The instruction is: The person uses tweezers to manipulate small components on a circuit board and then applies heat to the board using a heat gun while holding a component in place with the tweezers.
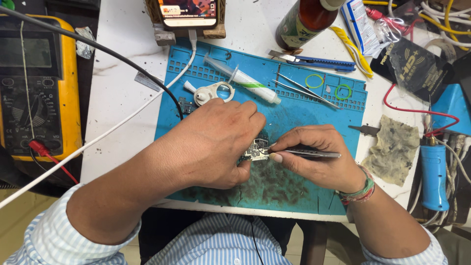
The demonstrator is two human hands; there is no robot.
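Left hand (216, 142) steadying circuit board (256, 149), right hand (319, 157) gripping tweezers (314, 153)

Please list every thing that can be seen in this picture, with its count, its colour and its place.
Circuit board: one, pale with dark parts, mat centre, between both hands.
Tweezers: one, metal, in right hand, tip at the board.
Work mat: one, blue, stained near the front, on the white table.
Spare tweezers: one, metal, mat top.
Syringe: one, clear and white, mat top.
Rubber rings: two, green, mat top right.
Multimeter: one, yellow and black, far left.
Bottle: one, brown, top centre.
Rag: one, dirty beige, right of mat.
Left hand: steadies the board.
Right hand: grips the tweezers.
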